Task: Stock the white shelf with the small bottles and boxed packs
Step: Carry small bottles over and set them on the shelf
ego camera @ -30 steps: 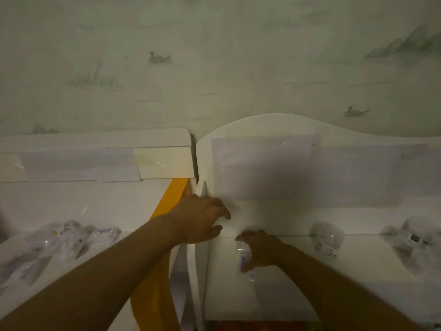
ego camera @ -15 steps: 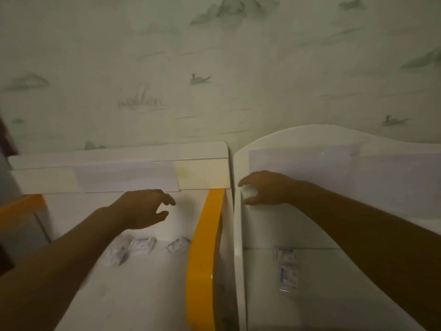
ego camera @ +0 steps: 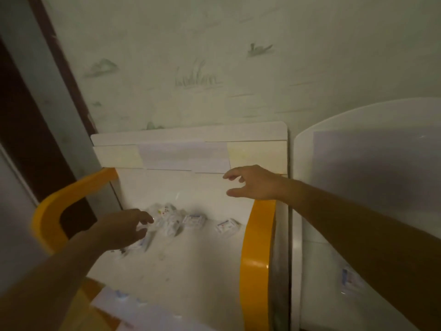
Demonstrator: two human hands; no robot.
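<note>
Attn shifting from the rt-hand white unit to the left shelf (ego camera: 191, 271): left hand (ego camera: 124, 229), grip wide, reaching onto the small packs (ego camera: 181, 220) lying there, right hand (ego camera: 253, 182) hovering empty, fingers spread, so restocking is continuing here.

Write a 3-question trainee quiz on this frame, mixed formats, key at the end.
1. True or false: the right hand holds a pack.
2. Multiple choice: the left hand is nearest to A) the cluster of small packs B) the right yellow rail C) the wallpaper.
3. Fill in: the lone pack lies just left of the right ____ rail.

Key: 1 false, its fingers are spread and empty above the shelf surface. 2 A. 3 yellow.
</note>
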